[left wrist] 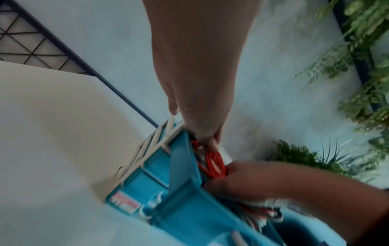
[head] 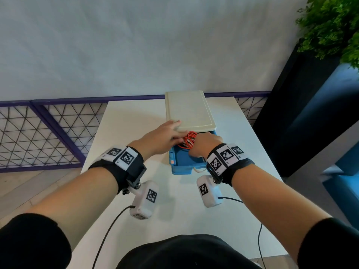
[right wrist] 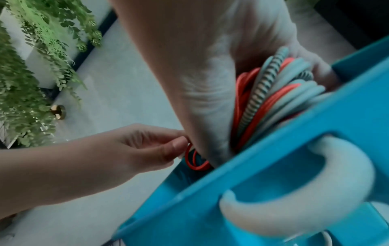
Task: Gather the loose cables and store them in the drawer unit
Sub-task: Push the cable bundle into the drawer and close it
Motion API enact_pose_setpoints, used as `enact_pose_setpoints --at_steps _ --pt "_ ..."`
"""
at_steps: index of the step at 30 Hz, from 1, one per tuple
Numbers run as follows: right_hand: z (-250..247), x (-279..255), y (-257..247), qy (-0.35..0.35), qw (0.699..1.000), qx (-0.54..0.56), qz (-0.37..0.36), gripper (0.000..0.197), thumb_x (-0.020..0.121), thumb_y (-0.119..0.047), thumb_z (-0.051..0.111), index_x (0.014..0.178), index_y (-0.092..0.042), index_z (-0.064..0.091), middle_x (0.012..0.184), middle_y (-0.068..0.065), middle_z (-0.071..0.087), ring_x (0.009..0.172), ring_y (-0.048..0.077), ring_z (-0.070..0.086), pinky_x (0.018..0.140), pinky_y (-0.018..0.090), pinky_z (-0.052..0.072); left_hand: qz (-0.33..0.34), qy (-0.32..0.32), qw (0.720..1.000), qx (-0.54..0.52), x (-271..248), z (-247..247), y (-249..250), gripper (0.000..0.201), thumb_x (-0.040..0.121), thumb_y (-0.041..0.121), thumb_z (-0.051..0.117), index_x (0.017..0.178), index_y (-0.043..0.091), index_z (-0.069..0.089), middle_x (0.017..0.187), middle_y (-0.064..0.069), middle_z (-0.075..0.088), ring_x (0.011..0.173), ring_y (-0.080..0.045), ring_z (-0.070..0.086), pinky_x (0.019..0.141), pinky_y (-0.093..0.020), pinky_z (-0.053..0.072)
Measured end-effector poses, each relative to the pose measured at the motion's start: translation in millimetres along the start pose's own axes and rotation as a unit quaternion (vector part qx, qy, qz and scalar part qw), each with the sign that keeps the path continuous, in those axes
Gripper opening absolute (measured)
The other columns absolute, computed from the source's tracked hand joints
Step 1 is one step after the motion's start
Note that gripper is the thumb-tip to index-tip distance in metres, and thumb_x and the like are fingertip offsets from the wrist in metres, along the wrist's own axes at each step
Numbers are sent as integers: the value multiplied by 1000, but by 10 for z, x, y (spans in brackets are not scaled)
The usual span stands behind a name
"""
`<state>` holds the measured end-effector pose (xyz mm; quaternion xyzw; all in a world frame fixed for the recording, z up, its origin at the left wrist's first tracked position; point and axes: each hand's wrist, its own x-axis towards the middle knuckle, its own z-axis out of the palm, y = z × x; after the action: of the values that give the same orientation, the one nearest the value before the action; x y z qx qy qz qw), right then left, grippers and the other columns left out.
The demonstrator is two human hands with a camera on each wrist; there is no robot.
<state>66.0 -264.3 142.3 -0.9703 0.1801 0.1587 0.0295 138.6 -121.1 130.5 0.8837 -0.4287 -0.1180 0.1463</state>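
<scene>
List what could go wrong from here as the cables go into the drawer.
1. Red loops of the cable bundle rise toward the unit's cream top; they may snag when the blue drawer shuts.
2. The left hand and right hand are both in the opening; fingers could get pinched.

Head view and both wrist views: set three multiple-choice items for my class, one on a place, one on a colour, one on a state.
1. Where is the cable bundle?
A. in the pulled-out drawer
B. on the floor
C. on the unit's lid

2. What colour is the drawer?
A. yellow
B. blue
C. black

3. What is the right hand doing?
A. resting flat on the table
B. hanging at the side
C. gripping the cables

Answers: 1 A, the coils sit inside the drawer walls. 2 B, its front and sides are blue. 3 C, its fingers curl round the bundle while the left hand touches a red loop.
</scene>
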Motion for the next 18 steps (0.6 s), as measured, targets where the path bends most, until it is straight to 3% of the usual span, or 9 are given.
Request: enact_pose_setpoints --at_steps 4,7,12,18 --pt "107 23 0 23 998 66 -3 78 69 -71 63 120 -12 52 103 1 59 91 20 60 69 30 43 13 143 989 -23 -16 199 31 32 91 33 55 120 22 64 147 -8 43 138 -29 33 111 -45 32" --pt "176 -25 -2 64 993 95 20 98 63 -77 64 127 -6 42 115 6 57 103 24 62 74 33 47 -5 173 984 -36 -5 263 45 28 90 33 57 114 24 68 148 -1 42 140 -24 28 112 -39 29" --pt "198 -131 16 84 990 113 -3 109 64 -77 62 136 -1 33 127 12 46 116 28 49 84 35 45 -40 192 980 -24 53 276 113 23 86 32 61 105 25 73 142 1 45 133 -19 30 101 -42 41" --pt "297 -266 61 137 990 0 -16 98 82 -71 46 139 5 24 131 12 44 116 24 49 77 32 48 -70 219 973 6 112 293 183 20 84 34 62 97 27 76 133 0 51 124 -25 39 91 -43 44"
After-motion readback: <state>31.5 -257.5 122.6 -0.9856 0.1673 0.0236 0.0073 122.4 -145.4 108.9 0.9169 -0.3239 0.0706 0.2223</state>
